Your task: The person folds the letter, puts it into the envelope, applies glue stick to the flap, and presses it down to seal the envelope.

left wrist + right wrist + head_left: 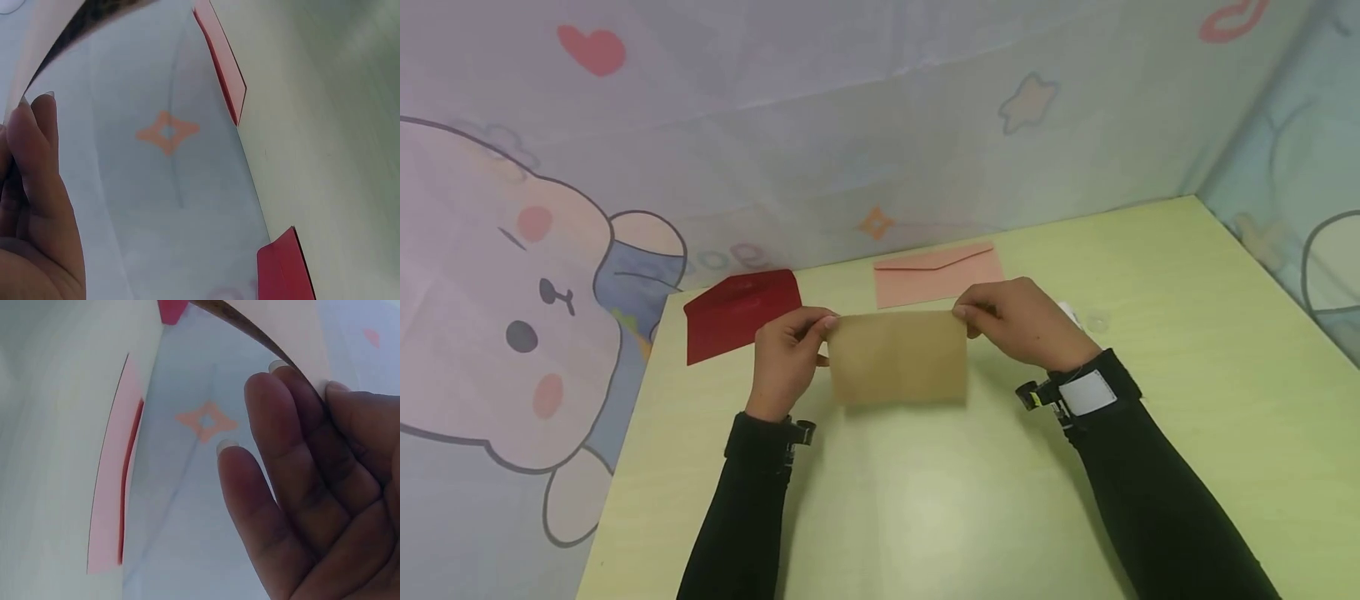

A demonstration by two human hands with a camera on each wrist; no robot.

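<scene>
A plain tan envelope (898, 358) of kraft-like paper is held up above the table, its broad face toward the head camera. My left hand (786, 358) pinches its upper left corner between thumb and fingers. At the opposite upper corner, my right hand (1026, 325) pinches it the same way. In the right wrist view, two fingers (240, 487) extend apart from the envelope's thin curved edge. Behind it on the table lie a red envelope (741, 308) at the left and a pink envelope (936, 279) with its flap folded over.
The pale yellow table (925, 500) meets a printed cloth backdrop (820, 150) at the rear. A small white item (1069, 313), partly hidden by my right hand, lies beside a clear round piece (1097, 321).
</scene>
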